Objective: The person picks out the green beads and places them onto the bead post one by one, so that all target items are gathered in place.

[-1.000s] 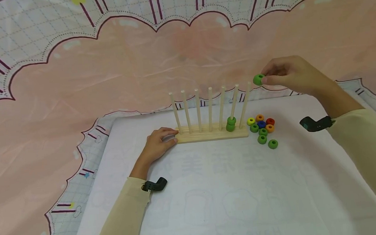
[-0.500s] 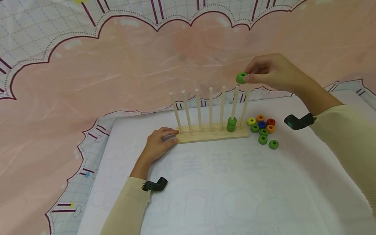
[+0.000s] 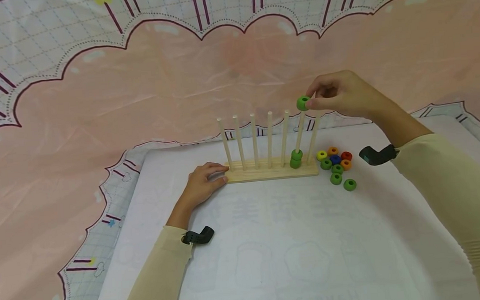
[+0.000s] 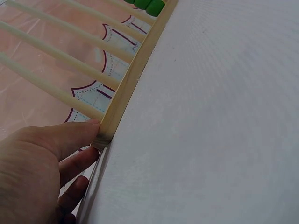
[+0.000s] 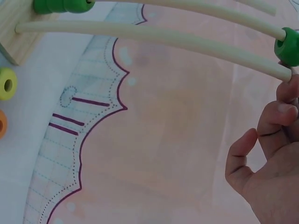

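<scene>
While my left hand gripped the peg rack by its left end, a green bead had come leftward to the tip of the rack's second peg from the right — apparently lined up above two threaded beads — pinched by my right hand.

Seemingly a play corner in a home, though the room itself cannot be told.
Beyond the right fingers, a peach cloth with a cartoonish scalloped print fills the backdrop; under the left fingers spreads a white tabletop, a wooden peg toy touching their tips.
</scene>
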A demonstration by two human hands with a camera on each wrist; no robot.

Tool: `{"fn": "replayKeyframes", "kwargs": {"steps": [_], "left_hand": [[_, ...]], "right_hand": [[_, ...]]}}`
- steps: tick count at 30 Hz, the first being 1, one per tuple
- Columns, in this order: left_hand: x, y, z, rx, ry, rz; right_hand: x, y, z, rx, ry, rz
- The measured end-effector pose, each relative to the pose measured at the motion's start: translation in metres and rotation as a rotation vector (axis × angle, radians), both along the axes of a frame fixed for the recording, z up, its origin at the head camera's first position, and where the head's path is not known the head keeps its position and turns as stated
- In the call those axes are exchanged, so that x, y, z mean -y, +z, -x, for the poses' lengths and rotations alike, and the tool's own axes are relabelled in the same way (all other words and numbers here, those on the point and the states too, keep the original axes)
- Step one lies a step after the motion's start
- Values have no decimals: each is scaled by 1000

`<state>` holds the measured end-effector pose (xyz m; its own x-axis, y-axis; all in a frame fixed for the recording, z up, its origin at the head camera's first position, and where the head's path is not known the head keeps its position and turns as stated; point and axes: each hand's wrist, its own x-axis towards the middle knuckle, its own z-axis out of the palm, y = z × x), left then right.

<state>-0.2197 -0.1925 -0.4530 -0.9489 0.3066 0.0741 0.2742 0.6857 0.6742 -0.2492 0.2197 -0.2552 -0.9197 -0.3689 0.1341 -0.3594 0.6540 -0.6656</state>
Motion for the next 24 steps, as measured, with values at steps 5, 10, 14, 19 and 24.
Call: {"fn": "replayKeyframes", "kwargs": {"steps": [5, 10, 14, 19, 24], "left_hand": [[0, 0, 0, 2, 2, 0], [0, 0, -1, 9, 3, -5], [1, -1, 0, 16, 7, -10], [0, -1, 0, 13, 7, -13], [0, -1, -1, 12, 4, -16]], "right_hand": [[-1, 1, -1, 7, 9, -17], [-1, 0, -3, 28, 27, -35], [0, -2, -3, 34, 37, -28], [2, -4, -3, 24, 45, -34], [1, -5, -2, 17, 53, -48]]}}
